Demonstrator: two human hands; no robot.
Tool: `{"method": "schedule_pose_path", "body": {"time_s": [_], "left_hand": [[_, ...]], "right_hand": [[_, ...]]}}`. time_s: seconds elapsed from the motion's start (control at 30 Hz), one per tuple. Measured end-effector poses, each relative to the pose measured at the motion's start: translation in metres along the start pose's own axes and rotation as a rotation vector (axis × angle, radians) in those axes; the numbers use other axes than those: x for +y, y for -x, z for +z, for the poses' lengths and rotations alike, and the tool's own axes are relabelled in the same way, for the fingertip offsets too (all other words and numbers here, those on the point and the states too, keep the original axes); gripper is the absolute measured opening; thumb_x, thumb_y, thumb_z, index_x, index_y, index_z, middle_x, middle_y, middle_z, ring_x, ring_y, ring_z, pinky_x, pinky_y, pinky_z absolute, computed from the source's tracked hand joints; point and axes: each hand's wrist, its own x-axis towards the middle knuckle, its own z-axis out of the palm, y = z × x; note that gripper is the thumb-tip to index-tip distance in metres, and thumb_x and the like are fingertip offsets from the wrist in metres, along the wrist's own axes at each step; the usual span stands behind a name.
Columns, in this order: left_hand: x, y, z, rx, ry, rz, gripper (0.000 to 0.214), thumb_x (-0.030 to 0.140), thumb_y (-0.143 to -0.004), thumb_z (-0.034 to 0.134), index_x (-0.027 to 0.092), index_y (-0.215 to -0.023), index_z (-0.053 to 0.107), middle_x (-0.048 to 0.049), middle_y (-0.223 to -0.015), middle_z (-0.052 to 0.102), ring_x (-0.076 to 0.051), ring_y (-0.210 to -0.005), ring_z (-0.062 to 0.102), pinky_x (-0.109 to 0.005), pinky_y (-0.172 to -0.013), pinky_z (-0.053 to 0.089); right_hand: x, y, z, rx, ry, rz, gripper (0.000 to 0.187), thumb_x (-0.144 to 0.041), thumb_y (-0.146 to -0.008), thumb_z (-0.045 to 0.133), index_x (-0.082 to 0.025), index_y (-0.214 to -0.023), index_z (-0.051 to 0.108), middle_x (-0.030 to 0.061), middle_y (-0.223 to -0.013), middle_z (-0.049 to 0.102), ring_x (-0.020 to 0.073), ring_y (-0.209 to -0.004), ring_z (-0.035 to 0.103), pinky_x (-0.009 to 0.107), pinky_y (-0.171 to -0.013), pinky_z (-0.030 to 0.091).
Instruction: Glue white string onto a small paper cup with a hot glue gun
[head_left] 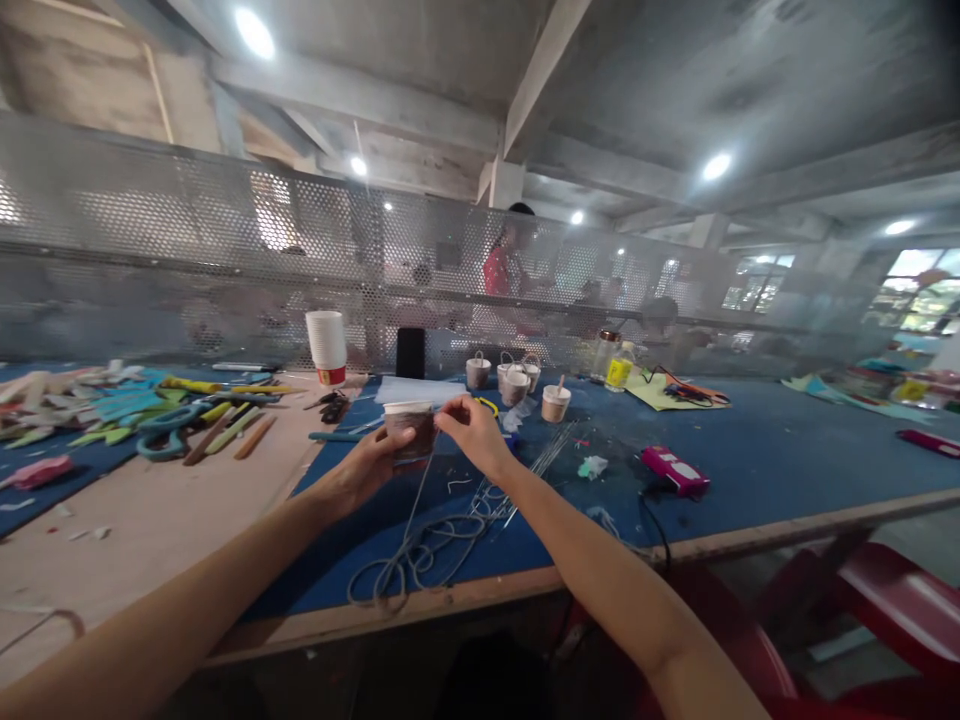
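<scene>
Paper cup (409,428) sits between both hands: left hand (365,468) fingers curl round its side, right hand (472,430) fingertips pinch its rim; grey cord (420,540) trails below.

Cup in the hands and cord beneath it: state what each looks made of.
Cup: probably paper, matte, judging by its white rolled rim and brown wall. Cord: thin grey twine or string, lying in limp loops; fibre cannot be told.
</scene>
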Motion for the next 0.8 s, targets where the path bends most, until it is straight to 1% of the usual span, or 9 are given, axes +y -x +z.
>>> {"method": "schedule_pose_path", "body": {"time_s": [0.1, 0.23, 0.4, 0.57, 0.8], "left_hand": [[0.0005, 0.0006, 0.0012, 0.0, 0.002, -0.005, 0.043, 0.029, -0.078, 0.076, 0.019, -0.12, 0.07, -0.0126, -0.121, 0.073, -0.031, -0.111, 0.067, -0.039, -0.088, 0.055], [0.0011, 0.0012, 0.0011, -0.008, -0.002, -0.018, 0.039, 0.028, -0.082, 0.074, 0.02, -0.12, 0.071, -0.0125, -0.124, 0.072, -0.03, -0.108, 0.069, -0.04, -0.09, 0.055], [0.0001, 0.0007, -0.0004, -0.02, 0.008, -0.003, 0.041, 0.028, -0.082, 0.074, 0.018, -0.121, 0.071, -0.0133, -0.126, 0.071, -0.03, -0.112, 0.067, -0.04, -0.091, 0.055], [-0.0005, -0.0001, -0.0012, -0.03, -0.011, 0.006, 0.04, 0.032, -0.081, 0.074, 0.021, -0.119, 0.072, -0.0115, -0.127, 0.071, -0.032, -0.118, 0.064, -0.041, -0.092, 0.055], [0.0017, 0.0019, 0.0005, -0.023, -0.002, -0.002, 0.041, 0.03, -0.08, 0.075, 0.019, -0.119, 0.073, -0.0129, -0.126, 0.072, -0.033, -0.116, 0.066, -0.039, -0.089, 0.056]], "right_hand": [[-0.0013, -0.0011, -0.0014, 0.011, -0.062, 0.01, 0.015, -0.035, -0.083, 0.063, -0.02, -0.082, 0.06, -0.0012, -0.076, 0.068, 0.0157, -0.076, 0.065, 0.027, -0.076, 0.05], [-0.0003, -0.0013, -0.0015, 0.031, -0.098, 0.021, 0.017, -0.037, -0.083, 0.063, -0.02, -0.082, 0.06, -0.0011, -0.075, 0.067, 0.0154, -0.074, 0.066, 0.027, -0.076, 0.05], [-0.0011, -0.0006, -0.002, 0.034, -0.06, 0.022, 0.017, -0.037, -0.084, 0.063, -0.02, -0.081, 0.06, -0.0007, -0.076, 0.067, 0.0157, -0.075, 0.065, 0.027, -0.076, 0.05], [-0.0045, 0.0005, -0.0032, 0.041, -0.025, 0.015, 0.016, -0.036, -0.083, 0.063, -0.02, -0.079, 0.06, -0.001, -0.074, 0.066, 0.0148, -0.071, 0.061, 0.026, -0.072, 0.048], [-0.0053, 0.0009, -0.0035, 0.049, 0.014, 0.013, 0.015, -0.033, -0.082, 0.062, -0.02, -0.077, 0.06, -0.0014, -0.073, 0.066, 0.0151, -0.071, 0.061, 0.026, -0.071, 0.047]]}}
